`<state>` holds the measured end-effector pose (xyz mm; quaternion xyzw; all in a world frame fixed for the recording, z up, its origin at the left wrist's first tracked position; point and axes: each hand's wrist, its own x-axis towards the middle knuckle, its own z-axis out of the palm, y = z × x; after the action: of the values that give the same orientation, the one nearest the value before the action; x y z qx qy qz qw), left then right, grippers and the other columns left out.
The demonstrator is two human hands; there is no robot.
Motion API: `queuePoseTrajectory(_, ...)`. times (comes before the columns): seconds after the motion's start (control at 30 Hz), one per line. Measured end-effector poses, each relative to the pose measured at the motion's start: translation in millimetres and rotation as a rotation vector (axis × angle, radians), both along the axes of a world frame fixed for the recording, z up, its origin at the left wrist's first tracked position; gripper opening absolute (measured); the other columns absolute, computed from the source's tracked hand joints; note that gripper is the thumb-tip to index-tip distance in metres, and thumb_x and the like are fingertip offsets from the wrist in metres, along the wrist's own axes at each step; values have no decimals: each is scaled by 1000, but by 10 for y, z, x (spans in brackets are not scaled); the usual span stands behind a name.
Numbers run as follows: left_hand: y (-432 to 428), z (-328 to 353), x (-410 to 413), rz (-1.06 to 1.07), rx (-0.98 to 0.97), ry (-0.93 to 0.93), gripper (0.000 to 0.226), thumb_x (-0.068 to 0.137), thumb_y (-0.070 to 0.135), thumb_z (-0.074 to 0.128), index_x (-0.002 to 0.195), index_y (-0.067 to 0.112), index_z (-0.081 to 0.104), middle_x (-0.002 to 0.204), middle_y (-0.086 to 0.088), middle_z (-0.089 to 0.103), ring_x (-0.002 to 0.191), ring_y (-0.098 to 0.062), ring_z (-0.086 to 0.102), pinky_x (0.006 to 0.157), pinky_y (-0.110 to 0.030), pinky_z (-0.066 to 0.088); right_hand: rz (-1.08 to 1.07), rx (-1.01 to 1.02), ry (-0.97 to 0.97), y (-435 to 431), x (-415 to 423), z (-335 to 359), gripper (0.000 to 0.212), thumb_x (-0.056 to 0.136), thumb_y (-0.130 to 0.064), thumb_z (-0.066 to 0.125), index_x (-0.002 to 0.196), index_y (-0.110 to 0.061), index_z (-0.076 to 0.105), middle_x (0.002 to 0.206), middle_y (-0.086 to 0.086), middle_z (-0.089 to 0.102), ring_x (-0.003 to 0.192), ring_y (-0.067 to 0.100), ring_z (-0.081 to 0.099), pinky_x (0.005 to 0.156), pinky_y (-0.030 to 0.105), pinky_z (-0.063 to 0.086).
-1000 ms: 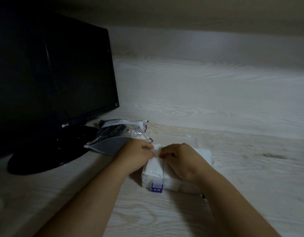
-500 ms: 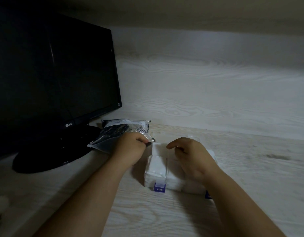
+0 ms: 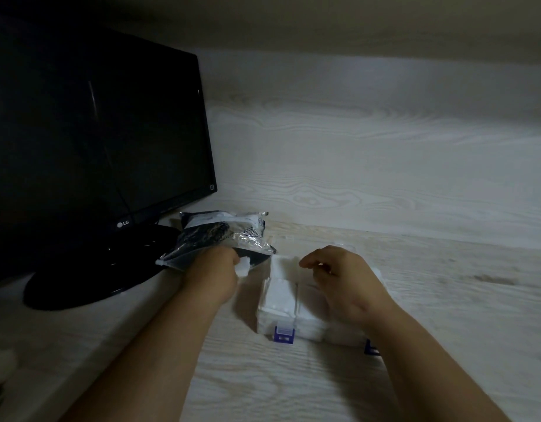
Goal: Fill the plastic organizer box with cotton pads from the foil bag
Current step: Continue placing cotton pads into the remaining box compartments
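Broadly, a pale wood-grain tabletop (image 3: pixel 446 330) carries everything, with a dark monitor (image 3: pixel 95 141) standing on a round base at its left rear. The foil bag (image 3: pixel 220 236) lies on its side just in front of that base, its mouth turned toward the box, which seems meant to keep the reach short. The plastic organizer box (image 3: pixel 278 318) sits just right of the bag, open on top. The compartments that show are packed with white cotton pads (image 3: pixel 281 292) up to the rim, so the task looks well along. The right hand (image 3: pixel 342 284) hovers over the box with fingers loosely curled and nothing in them, probably ready to steady it or press pads down. The left hand (image 3: pixel 213 277) is at the bag's mouth, fingers curled round a small white wad (image 3: pixel 244 267), apparently more pads for the box. A blue latch (image 3: pixel 284 335) on the box's near wall appears undone.
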<state>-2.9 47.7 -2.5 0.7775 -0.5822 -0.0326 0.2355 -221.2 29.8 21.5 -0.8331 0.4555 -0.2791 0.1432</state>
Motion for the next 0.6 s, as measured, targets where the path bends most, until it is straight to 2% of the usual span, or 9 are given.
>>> queuePoseTrajectory(0.17, -18, 12, 31, -16, 13, 49, 29, 89, 29, 68, 118, 24, 69, 123, -4, 66, 113, -23, 61, 93, -27, 45, -5, 5, 4, 4, -5, 3, 34, 94, -6, 48, 113, -23, 70, 117, -7, 64, 104, 8, 57, 82, 11, 37)
queuePoseTrajectory(0.3, -44, 8, 43, -5, -12, 66, 16, 89, 24, 67, 103, 24, 75, 112, -3, 71, 104, -22, 64, 87, -24, 47, -8, 4, 8, -12, -9, -10, 33, 94, -7, 48, 113, -24, 70, 116, -7, 64, 99, 6, 55, 73, -2, 33)
queuePoseTrajectory(0.4, -51, 12, 46, 11, 1, 56, 16, 91, 19, 62, 101, 23, 74, 110, -4, 70, 103, -23, 64, 82, -22, 42, -7, 9, 8, -9, -7, -10, 33, 95, -7, 48, 113, -24, 70, 117, -7, 64, 102, 6, 56, 77, 3, 34)
queuePoseTrajectory(0.47, -49, 5, 41, 26, -6, 12, 17, 92, 18, 60, 103, 21, 72, 109, -7, 70, 103, -25, 64, 84, -27, 45, -10, 19, 0, 1, -6, -4, 33, 95, -7, 48, 113, -23, 70, 117, -7, 64, 103, 7, 56, 83, 9, 37)
queuePoseTrajectory(0.6, -39, 8, 2, 50, -9, -72, 21, 90, 13, 57, 104, 18, 72, 107, -10, 70, 103, -26, 64, 88, -35, 52, -19, 25, -15, 7, 0, -8, 33, 94, -6, 48, 111, -23, 71, 117, -6, 64, 104, 8, 58, 86, 12, 39)
